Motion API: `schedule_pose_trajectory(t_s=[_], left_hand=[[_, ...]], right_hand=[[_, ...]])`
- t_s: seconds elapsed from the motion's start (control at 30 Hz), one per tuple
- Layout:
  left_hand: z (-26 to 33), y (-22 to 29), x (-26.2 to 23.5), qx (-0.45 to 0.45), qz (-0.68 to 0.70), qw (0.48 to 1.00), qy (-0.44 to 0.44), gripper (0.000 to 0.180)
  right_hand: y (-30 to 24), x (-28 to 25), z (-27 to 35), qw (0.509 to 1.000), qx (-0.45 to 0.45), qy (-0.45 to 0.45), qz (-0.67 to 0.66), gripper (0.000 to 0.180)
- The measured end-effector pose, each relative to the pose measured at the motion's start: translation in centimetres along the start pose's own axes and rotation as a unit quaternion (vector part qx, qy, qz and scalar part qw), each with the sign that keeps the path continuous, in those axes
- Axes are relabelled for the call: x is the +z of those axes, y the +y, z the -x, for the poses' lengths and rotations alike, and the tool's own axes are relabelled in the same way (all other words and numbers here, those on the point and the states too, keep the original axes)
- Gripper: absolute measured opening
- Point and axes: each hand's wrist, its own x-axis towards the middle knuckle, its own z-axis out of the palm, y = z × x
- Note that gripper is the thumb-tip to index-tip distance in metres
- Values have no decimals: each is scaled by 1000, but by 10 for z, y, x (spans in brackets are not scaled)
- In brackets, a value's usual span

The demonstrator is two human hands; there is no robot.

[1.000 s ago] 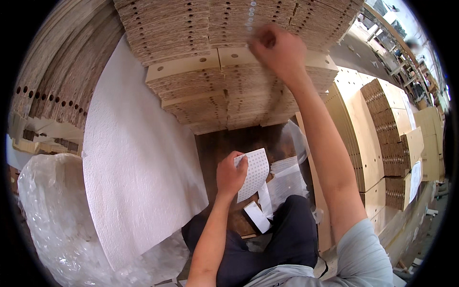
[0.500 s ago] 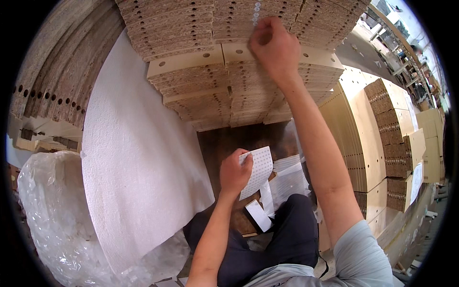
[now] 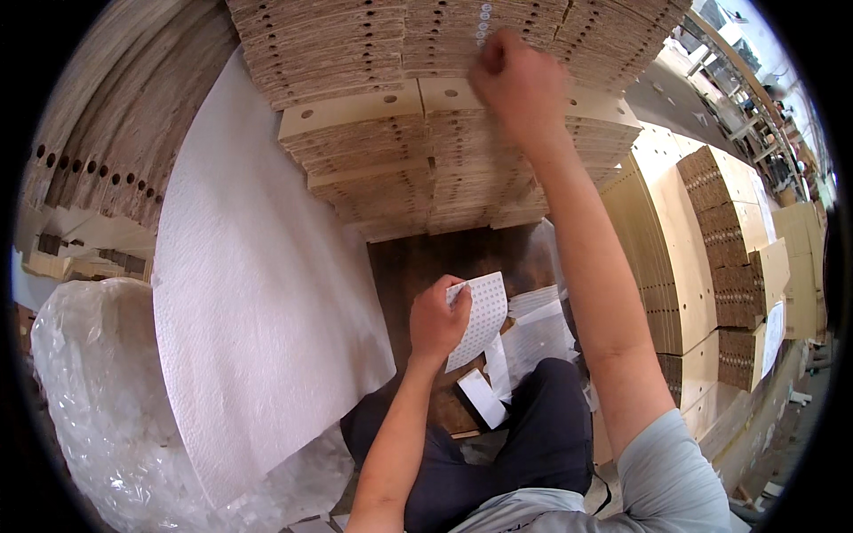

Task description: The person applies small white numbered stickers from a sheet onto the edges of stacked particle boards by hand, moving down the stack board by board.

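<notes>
Currently right hand (image 3: 520,84) is raised to the stacked chipboard panels (image 3: 444,133), fingers curled against the drilled edges beside a strip of white dot stickers (image 3: 482,19); whether it grips anything I cannot tell. Left hand (image 3: 437,320) sits low over the lap, fingers pinched on a white sticker sheet (image 3: 480,315). More loose sheets (image 3: 533,333) lie on the dark wooden surface (image 3: 444,258) below the stack. White foam sheet (image 3: 258,302) left, bubble wrap (image 3: 98,400) further left, more panel stacks (image 3: 720,249) right.

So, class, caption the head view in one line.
Right hand presses the stacked drilled chipboard panels; left hand holds a white dotted sticker sheet.
</notes>
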Motion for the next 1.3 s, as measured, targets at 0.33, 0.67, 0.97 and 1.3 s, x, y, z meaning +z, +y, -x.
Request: schedule_pose_trajectory(t_s=[0.33,0.67,0.97,1.3], left_hand=[[-1,4,-2,-27,-16,999,-8,25],[0,4,1,-19,-14,1000,-10,23],[0,5,1,-24,-16,1000,-11,25],[0,4,0,-19,-32,999,-4,26]], right_hand=[[13,-11,1,999,20,-12,-50,26],[-15,5,13,954,65,127,-265,35],[-18,16,10,964,77,147,-207,33],[-5,10,7,978,59,118,-161,32]])
